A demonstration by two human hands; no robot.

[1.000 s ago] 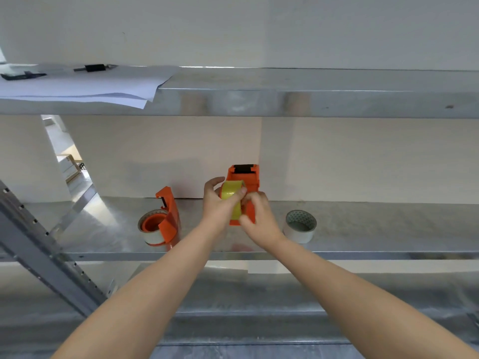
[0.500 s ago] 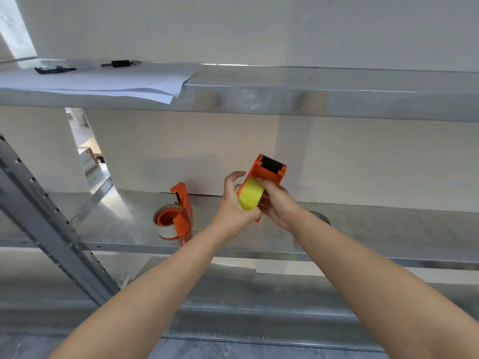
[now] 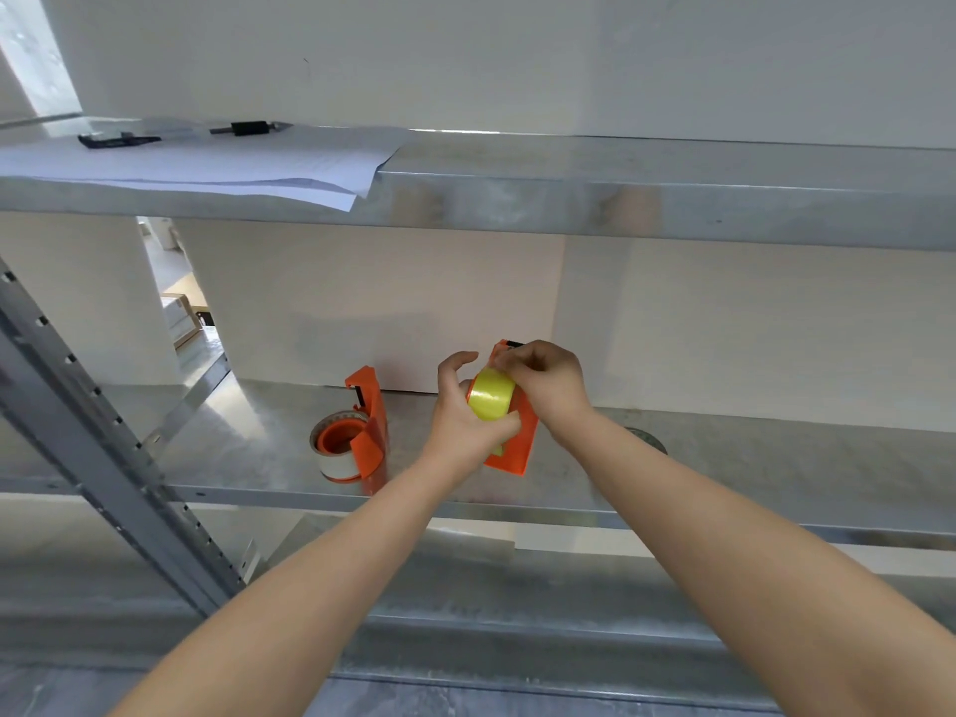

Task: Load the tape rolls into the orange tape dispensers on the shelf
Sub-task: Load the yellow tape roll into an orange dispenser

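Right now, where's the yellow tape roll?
Head view, centre: the yellow tape roll is held in the left hand, against the orange dispenser gripped by the right hand, just right of the loaded dispenser on the middle shelf.

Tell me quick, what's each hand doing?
Left hand: closed on the yellow tape roll.
Right hand: closed on the orange dispenser.

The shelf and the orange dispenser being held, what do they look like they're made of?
The shelf looks like galvanized sheet metal: grey, dull sheen, blurry reflections. The held dispenser looks like moulded plastic: uniform matte orange, thin flat walls. The yellow tape roll on it looks like glossy plastic film.
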